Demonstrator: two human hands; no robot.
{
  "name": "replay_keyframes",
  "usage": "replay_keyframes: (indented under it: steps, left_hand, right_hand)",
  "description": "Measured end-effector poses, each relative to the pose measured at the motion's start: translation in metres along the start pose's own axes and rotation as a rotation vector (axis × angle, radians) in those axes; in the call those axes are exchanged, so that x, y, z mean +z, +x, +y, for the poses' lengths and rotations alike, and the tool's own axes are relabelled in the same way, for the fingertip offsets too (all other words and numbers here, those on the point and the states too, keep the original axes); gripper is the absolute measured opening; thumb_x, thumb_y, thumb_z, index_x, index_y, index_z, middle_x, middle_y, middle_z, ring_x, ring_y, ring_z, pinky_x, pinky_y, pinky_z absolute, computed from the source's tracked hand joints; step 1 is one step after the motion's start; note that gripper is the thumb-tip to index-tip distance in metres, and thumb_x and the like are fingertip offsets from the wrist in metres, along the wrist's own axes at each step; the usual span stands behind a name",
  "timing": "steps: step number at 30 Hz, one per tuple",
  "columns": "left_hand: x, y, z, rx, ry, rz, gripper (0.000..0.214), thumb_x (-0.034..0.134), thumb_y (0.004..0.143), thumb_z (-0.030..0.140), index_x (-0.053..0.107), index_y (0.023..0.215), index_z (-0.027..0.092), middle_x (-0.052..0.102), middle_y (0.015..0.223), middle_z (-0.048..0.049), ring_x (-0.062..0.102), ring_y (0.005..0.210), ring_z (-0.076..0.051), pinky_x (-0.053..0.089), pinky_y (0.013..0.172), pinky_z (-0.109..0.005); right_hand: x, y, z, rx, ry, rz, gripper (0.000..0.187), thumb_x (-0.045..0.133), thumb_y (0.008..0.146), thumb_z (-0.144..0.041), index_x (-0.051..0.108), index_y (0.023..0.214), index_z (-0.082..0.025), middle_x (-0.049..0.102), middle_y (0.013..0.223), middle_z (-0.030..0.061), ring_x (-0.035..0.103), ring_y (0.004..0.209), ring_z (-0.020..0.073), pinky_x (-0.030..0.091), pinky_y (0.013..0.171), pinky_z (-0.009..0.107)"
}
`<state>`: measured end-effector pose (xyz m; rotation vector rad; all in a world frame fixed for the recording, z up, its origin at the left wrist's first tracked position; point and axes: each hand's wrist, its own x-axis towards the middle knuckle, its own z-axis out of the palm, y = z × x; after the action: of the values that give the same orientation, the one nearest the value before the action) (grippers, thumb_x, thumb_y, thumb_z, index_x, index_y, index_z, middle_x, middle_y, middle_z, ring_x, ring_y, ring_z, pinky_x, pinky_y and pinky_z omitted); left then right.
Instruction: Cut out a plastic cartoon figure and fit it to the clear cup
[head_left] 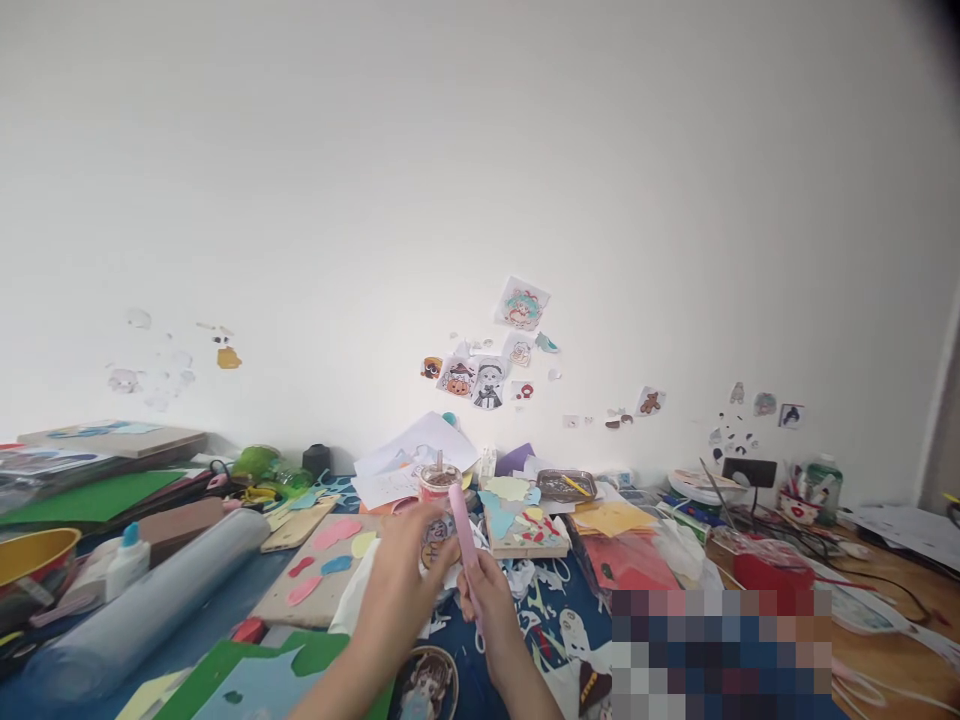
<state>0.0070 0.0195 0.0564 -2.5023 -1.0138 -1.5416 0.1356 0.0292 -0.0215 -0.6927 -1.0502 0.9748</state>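
Observation:
My right hand (491, 605) is closed round a long, flat pink stick (465, 535) with a rounded upper end. The stick stands nearly upright, and its exact kind cannot be made out. My left hand (412, 570) is just left of it, thumb and fingers curved and apart. Through that gap shows a round cartoon picture (437, 540); whether the hand touches it is unclear. Behind the hands stands a lidded drink cup (440, 480) with a straw. Below them lies a round piece with a cartoon figure (425, 685).
Cut scraps (536, 600) litter the blue cloth. A board with coloured paper shapes (300, 580) lies left, beside a clear plastic roll (165, 600) and a glue bottle (127, 562). Red and orange paper (622, 550) lies right. Cartoon cutouts (489, 382) hang on the wall.

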Motion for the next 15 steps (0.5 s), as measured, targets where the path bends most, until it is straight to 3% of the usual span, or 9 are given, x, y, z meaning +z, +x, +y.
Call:
replay_keyframes:
  steps: [1, 3, 4, 6, 7, 9, 15]
  left_hand:
    - [0.001, 0.006, -0.008, -0.230, -0.042, 0.139, 0.042, 0.049, 0.079, 0.045, 0.051, 0.111, 0.017, 0.060, 0.107, -0.0156, 0.057, 0.102, -0.032, 0.046, 0.085, -0.052]
    - [0.007, 0.014, -0.022, -0.570, -0.300, 0.253, 0.060, 0.060, 0.067, 0.053, 0.047, 0.110, 0.013, 0.060, 0.107, -0.0168, 0.060, 0.097, -0.031, 0.050, 0.079, -0.048]
    - [0.011, 0.014, -0.025, -0.691, -0.481, 0.219, 0.062, 0.063, 0.064, 0.055, 0.048, 0.107, 0.013, 0.063, 0.101, -0.0151, 0.063, 0.091, -0.029, 0.052, 0.075, -0.044]
    - [0.019, 0.011, -0.026, -0.828, -0.794, 0.032, 0.054, 0.065, 0.063, 0.055, 0.053, 0.096, 0.013, 0.067, 0.085, -0.0105, 0.066, 0.078, -0.024, 0.054, 0.067, -0.036]
    - [0.021, 0.008, -0.024, -0.855, -0.889, -0.054, 0.049, 0.065, 0.064, 0.054, 0.055, 0.090, 0.014, 0.068, 0.078, -0.0082, 0.066, 0.072, -0.022, 0.054, 0.063, -0.032]
    - [0.021, 0.003, -0.018, -0.854, -0.962, -0.110, 0.045, 0.067, 0.063, 0.053, 0.058, 0.085, 0.014, 0.068, 0.074, -0.0051, 0.065, 0.067, -0.019, 0.053, 0.058, -0.027]
    - [0.018, 0.003, -0.019, -0.765, -0.902, -0.019, 0.049, 0.070, 0.057, 0.054, 0.060, 0.086, 0.015, 0.065, 0.065, 0.0000, 0.062, 0.060, -0.016, 0.046, 0.041, -0.021]
  right_hand:
    - [0.000, 0.000, 0.000, 0.013, 0.022, -0.001, 0.036, 0.058, 0.075, -0.055, 0.060, 0.076, -0.019, 0.045, 0.054, -0.0055, 0.029, 0.036, 0.0058, 0.022, 0.036, 0.021]
    - [0.000, 0.001, 0.001, 0.029, 0.053, 0.010, 0.034, 0.059, 0.074, -0.055, 0.060, 0.077, -0.021, 0.045, 0.053, -0.0053, 0.029, 0.035, 0.0065, 0.021, 0.036, 0.022]
    - [0.000, 0.001, 0.002, 0.032, 0.058, 0.018, 0.033, 0.060, 0.074, -0.054, 0.061, 0.077, -0.021, 0.045, 0.052, -0.0053, 0.029, 0.035, 0.0068, 0.021, 0.035, 0.022]
    - [0.000, 0.001, 0.001, 0.038, 0.062, 0.014, 0.032, 0.060, 0.074, -0.054, 0.062, 0.078, -0.022, 0.045, 0.052, -0.0050, 0.030, 0.033, 0.0072, 0.021, 0.034, 0.022]
    - [0.000, 0.000, -0.001, 0.038, 0.064, 0.009, 0.031, 0.060, 0.074, -0.053, 0.062, 0.078, -0.022, 0.046, 0.052, -0.0049, 0.030, 0.033, 0.0071, 0.021, 0.034, 0.022]
    - [0.000, -0.003, -0.005, 0.048, 0.077, -0.004, 0.029, 0.060, 0.076, -0.051, 0.062, 0.078, -0.022, 0.046, 0.054, -0.0047, 0.031, 0.034, 0.0066, 0.023, 0.034, 0.022]
    - [0.003, -0.010, -0.009, 0.107, 0.152, -0.009, 0.036, 0.055, 0.079, -0.054, 0.056, 0.072, -0.019, 0.050, 0.057, -0.0037, 0.035, 0.037, 0.0049, 0.027, 0.038, 0.019]
